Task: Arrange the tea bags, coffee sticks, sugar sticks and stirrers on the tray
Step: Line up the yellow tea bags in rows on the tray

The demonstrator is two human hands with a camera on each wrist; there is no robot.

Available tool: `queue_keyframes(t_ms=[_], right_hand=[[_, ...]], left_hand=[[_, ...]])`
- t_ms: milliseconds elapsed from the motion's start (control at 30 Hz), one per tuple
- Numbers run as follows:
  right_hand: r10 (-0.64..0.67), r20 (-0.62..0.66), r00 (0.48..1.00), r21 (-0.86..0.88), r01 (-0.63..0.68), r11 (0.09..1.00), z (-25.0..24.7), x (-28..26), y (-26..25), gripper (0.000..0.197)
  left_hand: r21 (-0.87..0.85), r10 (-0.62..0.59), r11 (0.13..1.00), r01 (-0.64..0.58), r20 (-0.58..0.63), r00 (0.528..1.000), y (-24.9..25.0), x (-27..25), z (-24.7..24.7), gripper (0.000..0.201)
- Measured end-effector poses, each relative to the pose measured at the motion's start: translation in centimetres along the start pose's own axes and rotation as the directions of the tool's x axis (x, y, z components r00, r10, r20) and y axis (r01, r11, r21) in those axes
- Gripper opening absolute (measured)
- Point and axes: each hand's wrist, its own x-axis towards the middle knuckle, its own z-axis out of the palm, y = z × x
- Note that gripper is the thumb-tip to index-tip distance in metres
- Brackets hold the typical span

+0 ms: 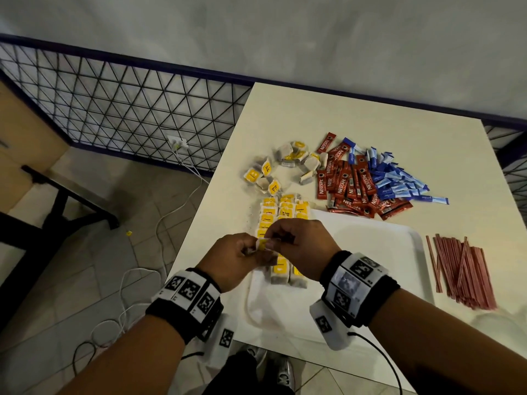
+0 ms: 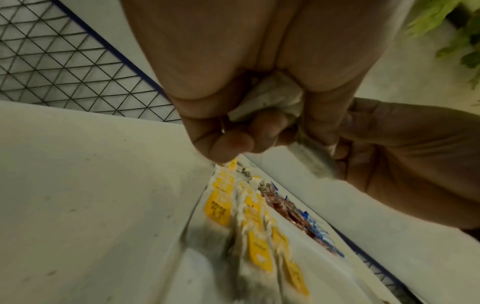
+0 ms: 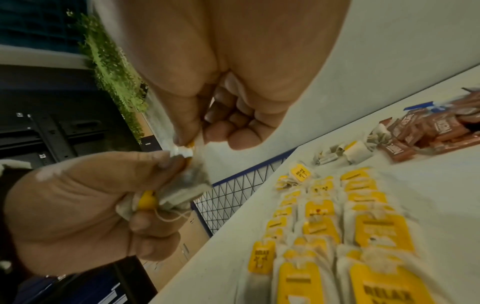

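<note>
Both hands meet above the left side of the white tray [image 1: 370, 252]. My left hand [image 1: 251, 249] grips a small bunch of tea bags [image 3: 161, 197] in curled fingers. My right hand [image 1: 275, 238] pinches the top of one of them, a tea bag [image 1: 262, 244] with a yellow tag, between thumb and forefinger. Rows of yellow-tagged tea bags [image 1: 281, 212] lie along the tray's left side, below the hands. Loose tea bags [image 1: 285, 163] sit on the table beyond the tray. Red coffee sticks [image 1: 348, 181] and blue sugar sticks [image 1: 399, 181] are piled further right. Red stirrers [image 1: 462, 269] lie right of the tray.
The white table [image 1: 370, 115] ends at its left edge close to the tea bag rows, with tiled floor and cables [image 1: 137, 280] below. A blue-framed wire mesh fence [image 1: 128, 109] runs behind the table. Most of the tray right of the rows is bare.
</note>
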Motion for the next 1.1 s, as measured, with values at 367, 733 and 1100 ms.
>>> queue_keyframes(t_ms=[367, 733, 1100], right_hand=[[0.157, 0.051, 0.986, -0.304, -0.134, 0.943, 2.0, -2.1, 7.1, 0.016], [0.1, 0.07, 0.992, -0.335, -0.071, 0.939, 3.1, -4.2, 8.8, 0.02], [-0.011, 0.037, 0.999, -0.274, 0.021, 0.961, 3.4, -4.7, 9.8, 0.02]], left_hand=[[0.282, -0.35, 0.893, 0.351, -0.056, 0.935, -4.1, 0.5, 2.7, 0.034], [0.356, -0.336, 0.848, 0.393, -0.212, 0.918, -4.6, 1.0, 4.1, 0.021], [0.629, -0.094, 0.774, 0.076, -0.004, 0.996, -5.2, -0.3, 4.1, 0.04]])
